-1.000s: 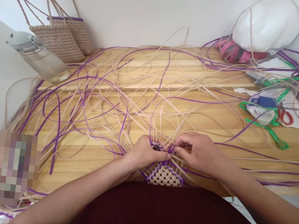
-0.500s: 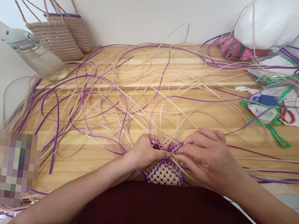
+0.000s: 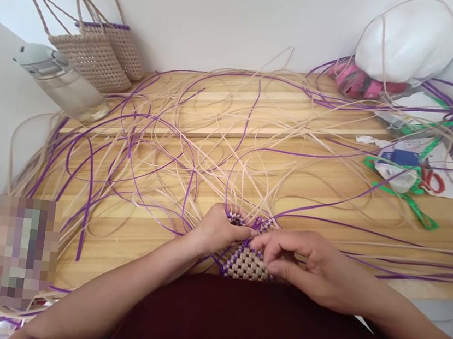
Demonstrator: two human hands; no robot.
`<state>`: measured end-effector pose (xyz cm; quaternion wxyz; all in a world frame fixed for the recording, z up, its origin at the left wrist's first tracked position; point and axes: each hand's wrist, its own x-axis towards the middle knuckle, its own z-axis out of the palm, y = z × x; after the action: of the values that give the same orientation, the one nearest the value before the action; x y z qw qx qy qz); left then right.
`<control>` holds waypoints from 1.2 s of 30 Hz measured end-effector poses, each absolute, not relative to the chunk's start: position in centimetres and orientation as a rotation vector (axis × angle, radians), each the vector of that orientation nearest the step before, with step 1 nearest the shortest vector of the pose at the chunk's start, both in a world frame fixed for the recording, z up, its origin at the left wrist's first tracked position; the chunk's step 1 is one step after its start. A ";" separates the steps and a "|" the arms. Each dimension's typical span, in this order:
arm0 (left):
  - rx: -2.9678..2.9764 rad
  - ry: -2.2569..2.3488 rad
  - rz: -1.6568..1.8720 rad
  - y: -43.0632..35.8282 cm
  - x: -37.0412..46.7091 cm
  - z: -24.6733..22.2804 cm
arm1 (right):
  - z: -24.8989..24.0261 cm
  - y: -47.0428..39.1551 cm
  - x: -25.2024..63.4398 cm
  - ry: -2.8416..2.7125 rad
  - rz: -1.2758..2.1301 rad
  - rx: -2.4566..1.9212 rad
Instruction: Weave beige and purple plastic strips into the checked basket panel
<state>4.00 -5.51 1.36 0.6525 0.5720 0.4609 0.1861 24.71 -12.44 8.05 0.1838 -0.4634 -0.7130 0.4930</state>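
A woven piece of beige and purple strips (image 3: 247, 262) lies against my body at the table's front edge, its loose strips fanning out over the wood. My left hand (image 3: 219, 230) is closed on its upper left part, the thumb pressing on top. Over its right side is my right hand (image 3: 295, 260), with bent fingers and the thumb apart from the index finger. The index fingertip reaches the weave near the left thumb. No strip can be made out between the right fingers.
Long beige and purple strips cover much of the wooden table (image 3: 152, 237). A clear bottle (image 3: 71, 90) and woven bags (image 3: 95, 60) are at the back left. Red-handled scissors (image 3: 433, 181), green ties (image 3: 419, 210) and a white bag (image 3: 409, 43) are at the right.
My right hand has moved down and slightly left over the weave, its fingers opening from a pinch. My left hand keeps its hold. The view has shifted slightly.
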 end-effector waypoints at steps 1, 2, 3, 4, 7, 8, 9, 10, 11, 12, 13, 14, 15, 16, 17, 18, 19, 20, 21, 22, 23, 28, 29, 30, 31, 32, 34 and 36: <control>1.285 1.037 0.419 -5.5 3.9 1.3 | 7.4 -12.1 24.6 -1.930 1.377 -1.370; 1.267 1.027 0.415 -5.5 3.9 1.2 | 6.8 -11.8 24.6 -1.840 1.352 -1.442; 1.250 1.017 0.412 -5.5 3.9 1.1 | 6.3 -11.5 24.5 -1.754 1.334 -1.505; 1.239 1.009 0.410 -5.6 3.8 1.0 | 5.8 -11.2 24.5 -1.680 1.330 -1.553; 1.247 0.989 0.428 -5.6 3.7 0.8 | 4.8 -10.6 24.4 -1.551 1.397 -1.611; 1.253 0.984 0.437 -5.6 3.7 0.8 | 4.7 -10.4 24.4 -1.537 1.412 -1.614; 1.252 0.981 0.444 -5.6 3.8 0.9 | 4.6 -10.3 24.2 -1.539 1.411 -1.615; 1.242 0.981 0.446 -5.6 3.8 1.0 | 4.6 -10.2 24.1 -1.563 1.383 -1.619; 1.227 0.985 0.443 -5.5 3.8 1.1 | 4.6 -10.2 23.9 -1.603 1.330 -1.628; 1.212 0.992 0.436 -5.5 3.8 1.3 | 4.6 -10.2 23.6 -1.652 1.255 -1.633; 1.199 0.999 0.429 -5.5 3.9 1.4 | 4.6 -10.3 23.3 -1.703 1.168 -1.630; 1.190 1.005 0.424 -5.5 3.9 1.5 | 4.6 -10.3 23.1 -1.755 1.084 -1.620; 1.186 1.007 0.426 -5.5 3.9 1.6 | 4.6 -10.4 22.8 -1.804 1.015 -1.604; 1.185 1.005 0.430 -5.5 3.9 1.6 | 4.6 -10.5 22.6 -1.849 0.956 -1.579; 1.183 1.001 0.439 -5.5 3.9 1.6 | 4.6 -10.6 22.5 -1.894 0.904 -1.556; 1.180 0.996 0.448 -5.5 3.9 1.5 | 4.6 -10.7 22.5 -1.937 0.856 -1.544; 1.177 0.988 0.455 -5.5 3.9 1.4 | 4.6 -10.7 22.5 -1.972 0.822 -1.543; 1.173 0.977 0.461 -5.5 3.9 1.3 | 4.6 -10.7 22.7 -1.996 0.800 -1.547; 1.167 0.966 0.464 -5.5 3.9 1.2 | 4.6 -10.7 22.9 -2.020 0.786 -1.549; 1.161 0.953 0.463 -5.4 3.9 1.2 | 4.6 -10.7 23.1 -2.052 0.776 -1.547; 1.157 0.941 0.458 -5.4 3.9 1.2 | 4.7 -10.7 23.4 -2.098 0.766 -1.535; 1.169 0.940 0.434 -5.3 3.9 1.3 | 5.0 -10.5 23.3 -2.219 0.665 -1.445; 1.166 0.944 0.439 -5.3 3.9 1.3 | 5.0 -10.4 23.0 -2.167 0.664 -1.455; 1.162 0.945 0.446 -5.4 3.9 1.3 | 5.0 -10.3 22.7 -2.119 0.661 -1.464; 1.160 0.945 0.454 -5.4 3.9 1.4 | 4.9 -10.3 22.4 -2.097 0.652 -1.463; 1.162 0.946 0.461 -5.5 4.0 1.5 | 4.8 -10.2 22.1 -2.106 0.633 -1.448; 1.177 0.961 0.471 -5.6 4.1 1.6 | 4.9 -10.2 21.7 -2.192 0.561 -1.403; 1.209 0.986 0.471 -5.6 4.2 1.7 | 5.4 -10.3 21.3 -2.246 0.472 -1.378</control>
<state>4.17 -5.64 1.74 0.6862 0.5397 0.4402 0.2101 21.34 -10.31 5.40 0.2302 -0.5008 -0.8166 0.1715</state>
